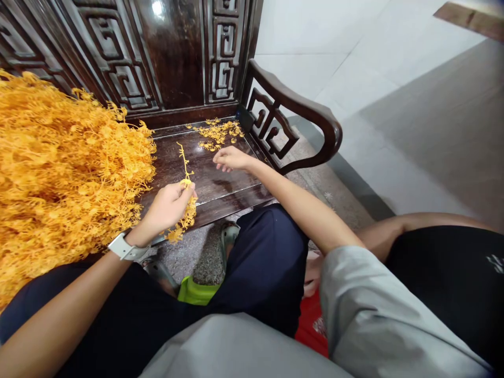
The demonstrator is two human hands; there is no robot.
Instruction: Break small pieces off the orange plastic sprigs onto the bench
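Observation:
My left hand (170, 206) is closed around an orange plastic sprig (185, 173) whose thin stem rises from my fingers while a clump hangs below them. A large heap of the same orange sprigs (59, 173) lies on the left of the dark wooden bench seat (220, 181). My right hand (232, 157) reaches out over the seat, palm down with fingers loosely curled, just short of a small scatter of orange pieces (218, 132) in the seat's far corner. I see nothing in it.
The bench has a carved backrest (157, 52) and a curved armrest (295, 115) on the right. Another person's leg in black shorts (444, 273) is at the right. A green stool (197, 291) and something red (311, 325) sit low by my knees.

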